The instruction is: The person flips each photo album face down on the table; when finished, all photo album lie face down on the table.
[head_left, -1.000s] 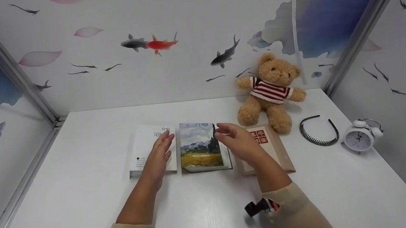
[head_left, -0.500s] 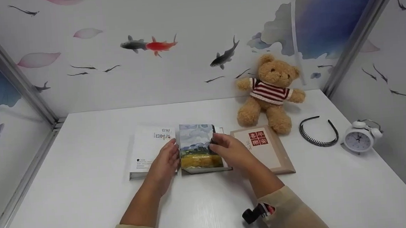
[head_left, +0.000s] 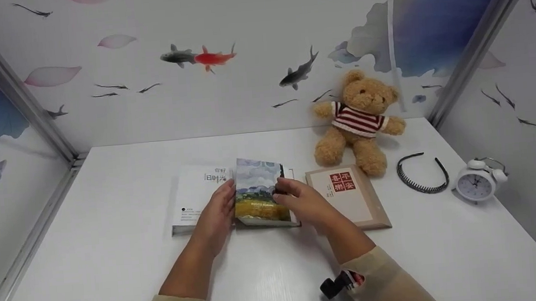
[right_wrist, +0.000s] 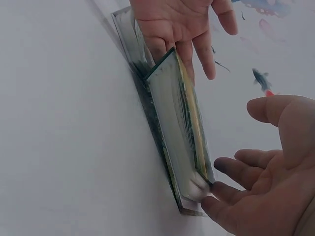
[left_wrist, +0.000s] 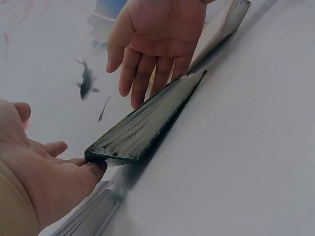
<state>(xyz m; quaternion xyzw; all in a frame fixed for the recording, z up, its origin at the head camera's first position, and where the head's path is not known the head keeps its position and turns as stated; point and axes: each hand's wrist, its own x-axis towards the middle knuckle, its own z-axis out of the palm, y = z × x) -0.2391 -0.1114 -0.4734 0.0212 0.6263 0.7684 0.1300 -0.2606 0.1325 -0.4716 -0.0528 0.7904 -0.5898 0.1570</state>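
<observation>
A photo album [head_left: 259,192] with a painted landscape on its cover lies tilted, its left spine side raised off the table. My left hand [head_left: 217,216] is at that spine, with fingertips touching the album's lower corner in the left wrist view and the thumb held apart. On the other side my right hand [head_left: 308,202] touches the album's right edge with its fingers, thumb apart. The pages [right_wrist: 170,118] show between the covers, and the front cover stands slightly away from them in the right wrist view.
Left of the album lies a white book [head_left: 193,199]. A tan book [head_left: 348,199] with red print lies to the right. Farther right are a teddy bear [head_left: 359,119], a black headband [head_left: 424,186] and a white alarm clock [head_left: 475,184] on the white table [head_left: 90,260].
Both hands have come in from the sides onto the album. Its left side has risen, and the album has shifted slightly left. The other objects have stayed put.
</observation>
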